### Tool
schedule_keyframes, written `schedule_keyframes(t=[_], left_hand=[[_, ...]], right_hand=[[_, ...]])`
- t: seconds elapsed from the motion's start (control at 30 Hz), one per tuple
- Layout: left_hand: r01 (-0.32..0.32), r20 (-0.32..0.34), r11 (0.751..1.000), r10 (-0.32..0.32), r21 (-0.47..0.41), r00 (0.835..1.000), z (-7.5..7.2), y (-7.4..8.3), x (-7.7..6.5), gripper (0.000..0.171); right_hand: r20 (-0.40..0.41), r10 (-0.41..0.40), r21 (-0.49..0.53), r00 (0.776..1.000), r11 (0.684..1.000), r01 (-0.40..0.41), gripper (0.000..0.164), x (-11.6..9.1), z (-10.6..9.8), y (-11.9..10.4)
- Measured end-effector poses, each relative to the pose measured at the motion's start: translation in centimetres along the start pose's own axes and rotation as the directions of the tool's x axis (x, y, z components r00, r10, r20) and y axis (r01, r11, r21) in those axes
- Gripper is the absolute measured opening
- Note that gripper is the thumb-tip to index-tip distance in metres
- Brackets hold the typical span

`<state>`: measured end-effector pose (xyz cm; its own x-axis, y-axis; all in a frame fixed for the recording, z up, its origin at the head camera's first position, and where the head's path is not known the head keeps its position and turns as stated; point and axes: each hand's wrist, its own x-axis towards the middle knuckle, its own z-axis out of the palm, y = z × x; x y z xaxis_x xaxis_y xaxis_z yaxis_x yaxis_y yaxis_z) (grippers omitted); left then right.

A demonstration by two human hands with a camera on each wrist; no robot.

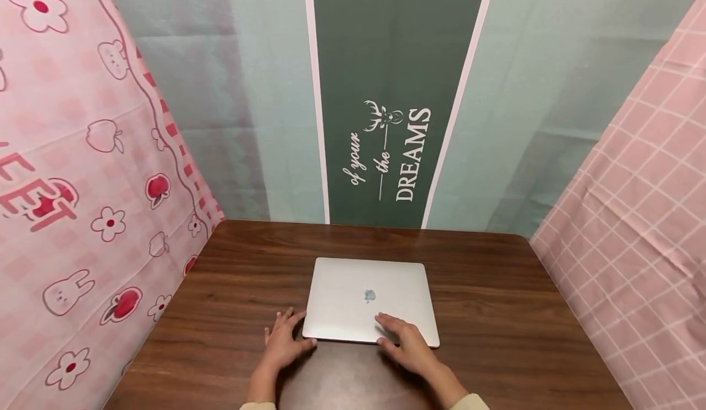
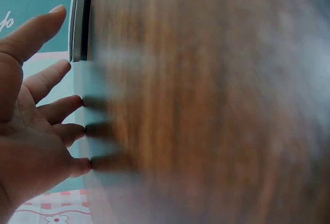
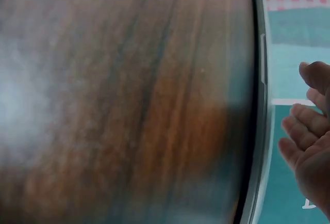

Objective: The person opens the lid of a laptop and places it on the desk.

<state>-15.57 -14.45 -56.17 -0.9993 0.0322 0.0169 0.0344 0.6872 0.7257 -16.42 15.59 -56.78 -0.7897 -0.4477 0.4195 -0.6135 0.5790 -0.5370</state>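
Note:
A closed silver laptop (image 1: 342,299) with an apple logo lies flat on the brown wooden table (image 1: 496,312). My left hand (image 1: 283,344) is at its front left corner, fingers spread; in the left wrist view the fingertips (image 2: 77,101) meet the tabletop beside the laptop's edge (image 2: 78,22). Over the front right part of the lid is my right hand (image 1: 410,345), its fingers loosely extended. A gap shows between those fingers (image 3: 304,123) and the laptop's edge (image 3: 262,110) in the right wrist view. Neither hand grips anything.
A pink patterned cloth (image 1: 60,171) hangs along the left side and a pink checked cloth (image 1: 634,226) along the right. Behind the table's far edge hangs a green curtain (image 1: 397,42) with white lettering.

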Motion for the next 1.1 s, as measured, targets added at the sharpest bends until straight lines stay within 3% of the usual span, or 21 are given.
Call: schedule_keyframes(t=[0.17,0.37,0.6,0.83,1.1], left_hand=[[0.011,-0.006,1.000,-0.012,-0.009,1.000,0.1,-0.1,0.2,0.062],[0.019,-0.014,1.000,-0.019,0.000,1.000,0.6,-0.1,0.2,0.060],[0.051,-0.020,0.999,-0.052,-0.012,0.998,0.8,0.0,0.1,0.062],[0.058,-0.011,0.998,-0.058,0.000,0.998,0.7,0.0,0.2,0.061],[0.065,-0.005,0.998,-0.065,0.015,0.998,0.6,0.0,0.2,0.061]], right_hand=[[0.070,-0.040,0.020,0.997,0.999,0.039,0.043,0.6,0.7,0.3],[0.153,0.006,0.021,0.988,1.000,-0.009,0.045,1.0,0.9,0.1],[0.147,-0.005,-0.068,0.989,0.998,0.015,0.046,1.3,1.3,-0.1],[0.173,0.065,-0.111,0.983,0.993,-0.046,0.041,1.6,1.4,-0.2],[0.173,0.006,-0.151,0.985,0.988,0.021,0.044,1.8,1.6,0.0]])
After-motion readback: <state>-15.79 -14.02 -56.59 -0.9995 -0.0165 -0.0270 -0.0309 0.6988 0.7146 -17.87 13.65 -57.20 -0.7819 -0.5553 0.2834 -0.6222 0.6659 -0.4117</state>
